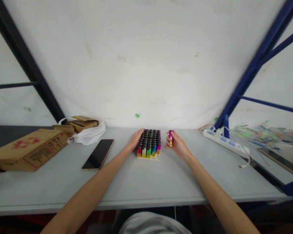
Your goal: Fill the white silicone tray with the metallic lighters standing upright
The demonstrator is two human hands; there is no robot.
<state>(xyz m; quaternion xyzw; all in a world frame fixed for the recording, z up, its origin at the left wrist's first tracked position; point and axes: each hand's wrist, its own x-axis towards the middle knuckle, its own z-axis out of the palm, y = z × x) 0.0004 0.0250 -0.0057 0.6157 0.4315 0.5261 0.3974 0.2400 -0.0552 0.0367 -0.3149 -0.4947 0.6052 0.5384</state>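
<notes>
A block of several lighters (148, 143) stands upright in tight rows in a pale tray (148, 158) in the middle of the table. Their tops are black, and the front row runs from red through yellow, green and blue to purple. My left hand (135, 140) is curled against the left side of the block, its fingertips partly hidden. To the right, apart from the rows, my right hand (178, 145) grips a single shiny purple and gold lighter (171, 139), held upright between thumb and fingers.
On the grey table (127, 185), a phone (98, 154) lies left of the lighters. Farther left are a cardboard box (26, 148), a smaller opened box (84, 123) and a white plastic bag (90, 134). A power strip (226, 141) with cables lies right, beside a blue frame post (249, 68).
</notes>
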